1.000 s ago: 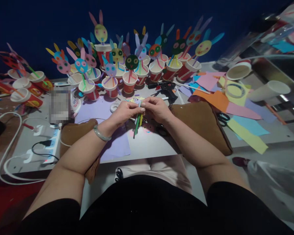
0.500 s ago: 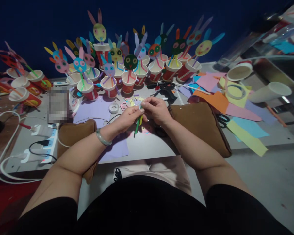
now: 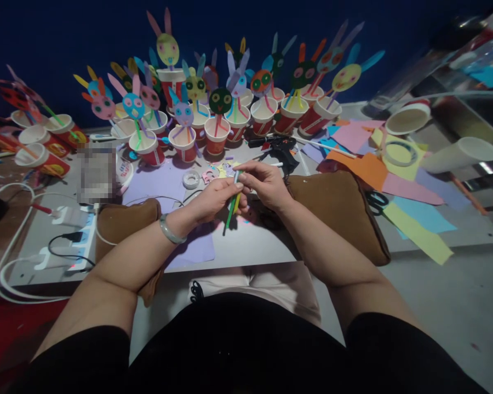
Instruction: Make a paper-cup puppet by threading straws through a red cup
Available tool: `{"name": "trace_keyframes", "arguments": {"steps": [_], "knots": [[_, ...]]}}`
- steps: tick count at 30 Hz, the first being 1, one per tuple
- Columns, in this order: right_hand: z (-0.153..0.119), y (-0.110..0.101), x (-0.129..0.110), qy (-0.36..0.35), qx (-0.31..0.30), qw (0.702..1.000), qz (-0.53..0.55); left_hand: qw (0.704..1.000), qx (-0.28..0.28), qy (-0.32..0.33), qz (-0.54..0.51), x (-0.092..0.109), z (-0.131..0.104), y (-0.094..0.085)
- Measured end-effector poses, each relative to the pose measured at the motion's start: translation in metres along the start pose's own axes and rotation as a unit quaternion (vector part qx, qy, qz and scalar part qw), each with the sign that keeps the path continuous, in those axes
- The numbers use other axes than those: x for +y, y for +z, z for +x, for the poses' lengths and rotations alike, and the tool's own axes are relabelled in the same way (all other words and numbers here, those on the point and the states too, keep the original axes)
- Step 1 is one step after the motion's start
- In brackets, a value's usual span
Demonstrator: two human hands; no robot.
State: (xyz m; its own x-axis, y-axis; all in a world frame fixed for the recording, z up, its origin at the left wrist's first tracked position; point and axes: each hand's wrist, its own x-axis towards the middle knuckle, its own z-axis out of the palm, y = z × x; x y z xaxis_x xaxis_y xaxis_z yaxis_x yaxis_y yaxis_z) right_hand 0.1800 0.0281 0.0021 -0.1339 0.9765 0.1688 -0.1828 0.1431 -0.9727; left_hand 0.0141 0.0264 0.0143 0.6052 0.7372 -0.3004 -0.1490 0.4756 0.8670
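Note:
My left hand (image 3: 217,198) is closed over thin straws above the middle of the table, its thumb pressed along them. A green straw (image 3: 230,214) slants down below the fingers, and a yellow straw (image 3: 237,203) lies against it on the right. From the other side my right hand (image 3: 267,185) meets it, thumb and forefinger pinching at the straws' upper end, where something pale shows. My fingers cover most of that upper end. Just behind the hands lie paper cut-outs (image 3: 210,175) and a roll of clear tape (image 3: 191,179).
Red paper cups (image 3: 217,137) with paper rabbits on straws line the back. A black glue gun (image 3: 281,148), scissors (image 3: 376,202) and coloured paper (image 3: 367,168) lie to the right. Brown cushions (image 3: 337,213) flank my arms. A power strip (image 3: 88,241) with cables sits at left.
Both hands stay together on the straws. The right fingers have shifted slightly at the upper end, and the camera view has moved a little.

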Motion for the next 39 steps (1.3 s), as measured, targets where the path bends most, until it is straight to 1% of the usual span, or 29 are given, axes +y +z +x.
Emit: {"name": "trace_keyframes", "arguments": {"steps": [3, 5, 8, 11, 15, 20, 24, 26, 29, 33, 34, 36, 39], "knots": [[0.0, 0.002, 0.001, 0.015, 0.014, 1.0, 0.014, 1.0, -0.01, 0.021, 0.008, -0.002, 0.001, -0.002], [0.0, 0.003, 0.0, 0.039, 0.019, 0.999, 0.023, 0.999, -0.012, 0.027, 0.016, -0.002, 0.001, -0.001], [-0.001, 0.003, -0.003, 0.079, 0.008, 0.996, 0.031, 1.0, -0.01, 0.007, 0.027, -0.001, -0.001, 0.004], [-0.003, 0.003, -0.005, 0.098, -0.002, 0.994, 0.039, 1.0, -0.008, -0.014, 0.022, 0.0, -0.001, 0.009], [-0.005, 0.002, -0.005, 0.122, -0.027, 0.991, 0.055, 0.999, -0.021, -0.026, 0.018, -0.002, 0.0, 0.008], [-0.005, 0.001, -0.005, 0.128, -0.025, 0.99, 0.047, 0.999, -0.037, 0.006, 0.02, -0.007, -0.001, 0.006], [-0.005, 0.001, -0.005, 0.115, 0.001, 0.992, 0.047, 0.998, -0.049, -0.012, -0.042, -0.008, -0.004, 0.013], [-0.005, 0.0, -0.004, 0.122, -0.001, 0.992, 0.045, 0.997, -0.05, -0.015, -0.048, -0.007, -0.004, 0.016], [-0.004, 0.0, -0.001, 0.116, -0.005, 0.993, 0.032, 0.999, -0.03, -0.018, -0.038, -0.007, -0.004, 0.017], [-0.001, 0.0, 0.006, 0.094, 0.003, 0.995, 0.023, 0.998, 0.019, -0.057, -0.025, -0.005, -0.002, 0.018], [-0.001, 0.0, 0.008, 0.092, 0.004, 0.996, 0.02, 0.998, 0.027, -0.059, -0.018, -0.005, -0.002, 0.019], [0.0, 0.0, 0.012, 0.089, 0.004, 0.996, 0.016, 0.998, 0.036, -0.052, 0.0, -0.004, -0.002, 0.02], [0.003, -0.005, 0.017, 0.081, 0.026, 0.996, 0.014, 0.998, 0.047, -0.02, 0.035, -0.002, -0.005, 0.021]]}}
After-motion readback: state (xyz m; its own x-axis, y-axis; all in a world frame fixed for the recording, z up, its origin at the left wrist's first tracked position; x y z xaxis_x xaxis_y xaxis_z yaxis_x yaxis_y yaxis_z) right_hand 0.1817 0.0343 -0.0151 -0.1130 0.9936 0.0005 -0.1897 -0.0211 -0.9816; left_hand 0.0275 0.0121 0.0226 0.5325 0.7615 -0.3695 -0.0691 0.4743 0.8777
